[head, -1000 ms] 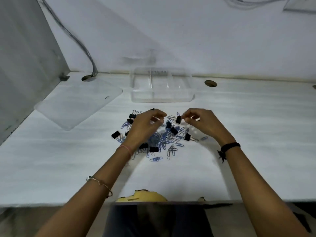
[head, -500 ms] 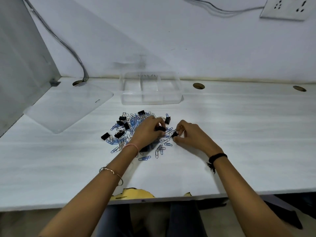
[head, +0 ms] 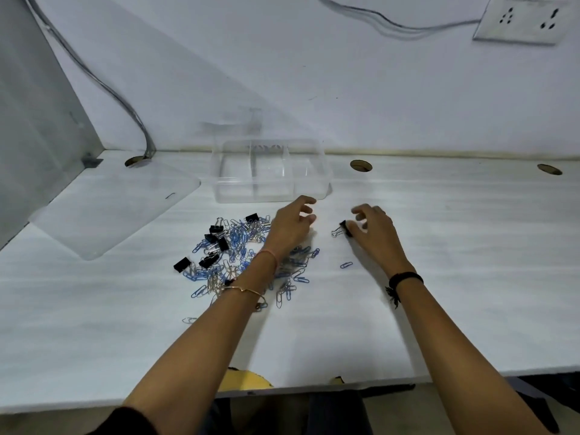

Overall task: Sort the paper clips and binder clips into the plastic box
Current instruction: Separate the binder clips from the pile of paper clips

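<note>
Lone binder clip lies at the right hand's thumb tip, wire handles pointing toward the left hand; right is nearer. Both hands are loosely spread and grip nothing visible. Plastic box sits just beyond the left hand, clip pile under the left wrist.

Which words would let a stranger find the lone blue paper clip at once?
Find the clear plastic box at the wall, then the right hand nearby. Left of that hand's wrist lies one blue paper clip, alone on the table, apart from the mixed pile.
</note>
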